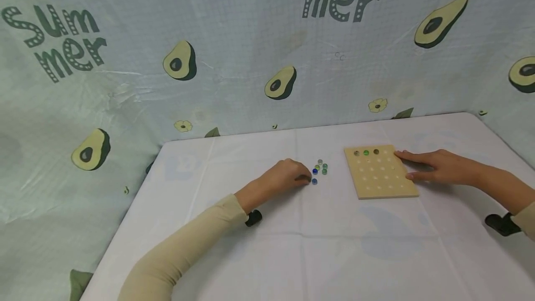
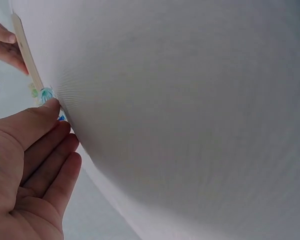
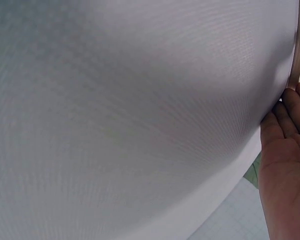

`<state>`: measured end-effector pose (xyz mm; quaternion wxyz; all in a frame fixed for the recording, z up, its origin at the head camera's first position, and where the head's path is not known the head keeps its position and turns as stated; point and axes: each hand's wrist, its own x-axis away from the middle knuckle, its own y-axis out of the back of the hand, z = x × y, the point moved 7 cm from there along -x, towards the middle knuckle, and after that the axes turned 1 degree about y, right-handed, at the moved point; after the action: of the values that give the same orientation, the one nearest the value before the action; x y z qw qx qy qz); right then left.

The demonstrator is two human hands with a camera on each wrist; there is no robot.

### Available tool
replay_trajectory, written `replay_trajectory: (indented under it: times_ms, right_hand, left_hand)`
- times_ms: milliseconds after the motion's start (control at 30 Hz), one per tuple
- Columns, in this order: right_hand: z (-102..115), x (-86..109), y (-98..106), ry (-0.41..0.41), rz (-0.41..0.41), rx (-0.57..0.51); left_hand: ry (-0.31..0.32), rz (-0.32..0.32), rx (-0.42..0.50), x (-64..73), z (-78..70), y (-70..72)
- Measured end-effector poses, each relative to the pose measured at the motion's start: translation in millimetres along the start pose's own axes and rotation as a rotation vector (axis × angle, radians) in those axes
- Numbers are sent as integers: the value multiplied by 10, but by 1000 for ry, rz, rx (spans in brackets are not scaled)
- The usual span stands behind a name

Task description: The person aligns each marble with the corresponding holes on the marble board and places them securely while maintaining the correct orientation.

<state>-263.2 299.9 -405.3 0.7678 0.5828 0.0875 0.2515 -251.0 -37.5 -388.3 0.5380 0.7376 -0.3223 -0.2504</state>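
Several small glass marbles (image 1: 324,171), green, blue and clear, lie in a loose cluster on the white tablecloth. My left hand (image 1: 285,176) is just left of them, its fingertips beside the blue ones. In the left wrist view the thumb (image 2: 42,117) is close to a clear-and-teal marble (image 2: 46,94); the index finger is mostly hidden and no grip shows. A square wooden board (image 1: 382,171) with rows of shallow hollows holds three marbles along its far row. At its right edge, my right hand (image 1: 445,167) touches the board with spread, extended fingers.
The white-covered table (image 1: 251,264) extends towards me and to both sides. Behind it hangs a pale curtain (image 1: 234,82) with avocado prints and lettering. Dark wrist devices (image 1: 253,218) sit under both forearms.
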Motion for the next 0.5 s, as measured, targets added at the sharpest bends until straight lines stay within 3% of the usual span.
replay_trajectory:
  times_ms: [500]
  right_hand:
    - [5,-4,3,22,-6,15]
  left_hand:
    - [71,-52,-70,56,-69,-24]
